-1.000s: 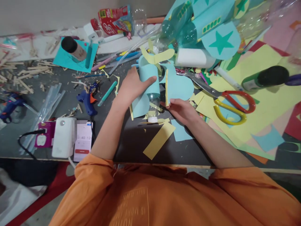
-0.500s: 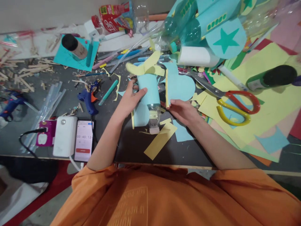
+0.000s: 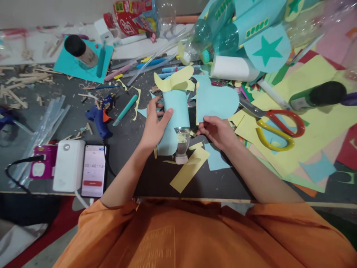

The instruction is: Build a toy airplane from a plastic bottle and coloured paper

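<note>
The left hand loosely grips the paper-wrapped plastic bottle over the bench, long axis toward the wearer, cap nearest. Right hand: fingers pinch the light-blue paper cutout, just right of the bottle, yellow edge facing it, apart.

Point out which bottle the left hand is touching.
The blue-wrapped bottle whose pale cap points toward the person. Only it has the left hand on it; the red-labelled bottle lies at the back.
</note>
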A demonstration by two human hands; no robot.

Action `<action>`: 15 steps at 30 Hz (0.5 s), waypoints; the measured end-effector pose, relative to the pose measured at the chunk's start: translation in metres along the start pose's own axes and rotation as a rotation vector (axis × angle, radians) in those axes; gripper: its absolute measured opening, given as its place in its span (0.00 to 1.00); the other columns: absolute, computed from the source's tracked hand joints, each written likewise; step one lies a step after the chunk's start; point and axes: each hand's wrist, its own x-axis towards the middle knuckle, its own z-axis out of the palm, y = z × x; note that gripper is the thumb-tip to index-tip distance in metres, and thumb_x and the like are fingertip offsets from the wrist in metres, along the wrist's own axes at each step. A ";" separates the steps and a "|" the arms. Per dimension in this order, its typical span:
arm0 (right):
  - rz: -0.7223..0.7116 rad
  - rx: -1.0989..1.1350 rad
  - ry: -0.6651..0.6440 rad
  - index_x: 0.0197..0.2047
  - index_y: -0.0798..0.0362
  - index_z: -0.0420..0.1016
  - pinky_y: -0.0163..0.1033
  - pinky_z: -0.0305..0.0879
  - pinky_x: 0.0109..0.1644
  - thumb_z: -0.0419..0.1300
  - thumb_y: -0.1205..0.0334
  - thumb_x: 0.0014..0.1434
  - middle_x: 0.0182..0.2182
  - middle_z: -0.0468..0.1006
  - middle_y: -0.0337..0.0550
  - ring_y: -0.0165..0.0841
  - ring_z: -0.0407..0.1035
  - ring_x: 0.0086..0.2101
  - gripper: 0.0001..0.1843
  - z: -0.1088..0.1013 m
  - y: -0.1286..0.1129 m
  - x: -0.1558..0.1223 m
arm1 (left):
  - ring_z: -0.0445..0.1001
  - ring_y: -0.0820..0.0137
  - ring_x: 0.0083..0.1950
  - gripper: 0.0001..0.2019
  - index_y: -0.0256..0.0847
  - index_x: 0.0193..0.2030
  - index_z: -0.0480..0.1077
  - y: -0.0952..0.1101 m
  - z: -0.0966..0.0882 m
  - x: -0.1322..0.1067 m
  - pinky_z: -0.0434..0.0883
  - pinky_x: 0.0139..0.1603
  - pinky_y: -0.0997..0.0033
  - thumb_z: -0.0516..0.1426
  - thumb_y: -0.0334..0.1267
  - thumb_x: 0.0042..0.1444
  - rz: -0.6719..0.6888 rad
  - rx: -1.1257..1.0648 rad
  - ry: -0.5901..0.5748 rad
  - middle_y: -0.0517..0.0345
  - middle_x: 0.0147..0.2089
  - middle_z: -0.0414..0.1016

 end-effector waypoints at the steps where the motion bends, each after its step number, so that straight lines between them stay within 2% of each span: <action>1: -0.006 0.002 0.015 0.19 0.54 0.69 0.37 0.72 0.29 0.66 0.59 0.43 0.17 0.70 0.35 0.25 0.66 0.19 0.11 0.000 0.000 0.000 | 0.68 0.76 0.38 0.21 0.47 0.54 0.59 -0.002 0.000 0.001 0.69 0.43 0.71 0.57 0.49 0.56 0.013 -0.008 0.000 0.55 0.47 0.62; 6: -0.041 0.027 0.096 0.18 0.53 0.67 0.34 0.70 0.28 0.63 0.61 0.40 0.16 0.69 0.34 0.24 0.65 0.19 0.09 0.004 0.001 0.002 | 0.63 0.78 0.31 0.21 0.48 0.50 0.58 -0.007 0.002 0.001 0.67 0.35 0.74 0.54 0.57 0.55 0.146 -0.044 0.012 0.61 0.37 0.59; 11: -0.087 -0.013 0.176 0.16 0.51 0.63 0.36 0.69 0.30 0.63 0.60 0.40 0.15 0.64 0.33 0.24 0.64 0.19 0.12 0.011 0.003 0.000 | 0.63 0.72 0.34 0.20 0.48 0.50 0.67 0.001 -0.002 -0.004 0.67 0.37 0.69 0.48 0.57 0.59 0.388 0.142 0.045 0.58 0.34 0.61; 15: -0.076 -0.041 0.189 0.16 0.51 0.63 0.37 0.67 0.29 0.63 0.61 0.40 0.15 0.64 0.34 0.26 0.63 0.20 0.11 0.012 0.004 -0.002 | 0.63 0.72 0.32 0.21 0.49 0.51 0.70 0.008 -0.006 -0.005 0.67 0.37 0.69 0.47 0.55 0.61 0.397 0.192 -0.014 0.58 0.31 0.62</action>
